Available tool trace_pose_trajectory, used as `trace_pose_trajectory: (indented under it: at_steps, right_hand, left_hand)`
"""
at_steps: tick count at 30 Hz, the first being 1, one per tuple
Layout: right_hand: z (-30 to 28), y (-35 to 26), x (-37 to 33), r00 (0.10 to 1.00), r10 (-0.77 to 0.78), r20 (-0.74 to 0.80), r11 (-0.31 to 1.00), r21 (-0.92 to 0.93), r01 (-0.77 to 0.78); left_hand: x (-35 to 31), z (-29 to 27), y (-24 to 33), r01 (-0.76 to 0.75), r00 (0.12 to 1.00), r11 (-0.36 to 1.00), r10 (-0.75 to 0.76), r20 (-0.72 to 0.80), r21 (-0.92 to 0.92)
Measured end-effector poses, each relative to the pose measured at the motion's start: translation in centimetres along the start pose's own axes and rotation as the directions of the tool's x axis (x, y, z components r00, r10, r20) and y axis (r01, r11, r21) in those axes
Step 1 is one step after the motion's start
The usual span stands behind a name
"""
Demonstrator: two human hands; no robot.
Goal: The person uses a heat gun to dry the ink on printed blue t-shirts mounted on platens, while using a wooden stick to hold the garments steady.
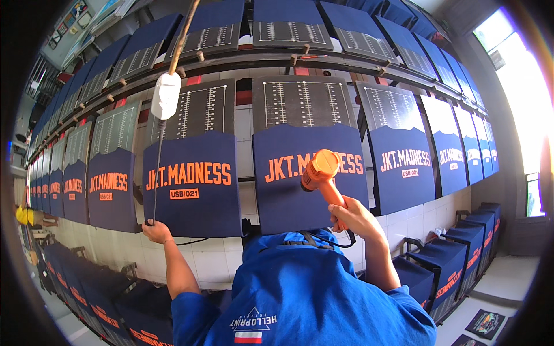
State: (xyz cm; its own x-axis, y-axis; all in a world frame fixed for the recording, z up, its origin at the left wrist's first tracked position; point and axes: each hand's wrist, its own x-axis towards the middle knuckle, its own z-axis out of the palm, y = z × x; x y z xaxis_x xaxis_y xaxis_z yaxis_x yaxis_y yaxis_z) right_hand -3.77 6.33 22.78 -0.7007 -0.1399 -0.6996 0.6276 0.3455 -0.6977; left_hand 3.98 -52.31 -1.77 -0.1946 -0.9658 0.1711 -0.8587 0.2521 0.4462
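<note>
My right hand (359, 220) is wrapped round the handle of an orange hair dryer (323, 170). The dryer is held over a navy shirt (288, 202) with orange printed lettering, stretched on a dark board (303, 104) with white ruler marks; it covers part of the print. At the near left corner of the neighbouring printed shirt (199, 213), my left hand (157, 231) pinches a thin dark cord (156, 179). That cord runs up to a white socket block (166, 95), which hangs from a wooden stick (183, 37).
More boards with navy shirts (404, 179) stand in a curved row to both sides. Behind a dark rail (259, 60) is another row (288, 14). Shirt-covered boards (444, 256) also stand behind me, and a bright window (508, 52) is at right.
</note>
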Motion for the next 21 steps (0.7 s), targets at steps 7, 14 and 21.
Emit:
trace_pose_trajectory:
  at_steps: [7, 14, 21]
  right_hand:
    - [0.0, 0.3, 0.2, 0.997, -0.071, -0.010, 0.997, 0.010, 0.071]
    - [-0.7, 1.0, -0.1, 0.996, -0.083, 0.021, 0.995, 0.048, 0.082]
    - [-1.3, 1.6, -0.3, 0.997, -0.080, 0.009, 0.996, 0.045, 0.079]
  left_hand:
    - [0.4, 0.1, -0.8, -0.071, 0.995, 0.993, 0.065, 0.073, 0.089]
    - [2.1, 1.2, -3.3, -0.156, 0.981, 0.987, 0.151, 0.124, 0.033]
    - [2.5, 1.4, -4.0, -0.151, 0.975, 0.981, 0.168, 0.147, -0.124]
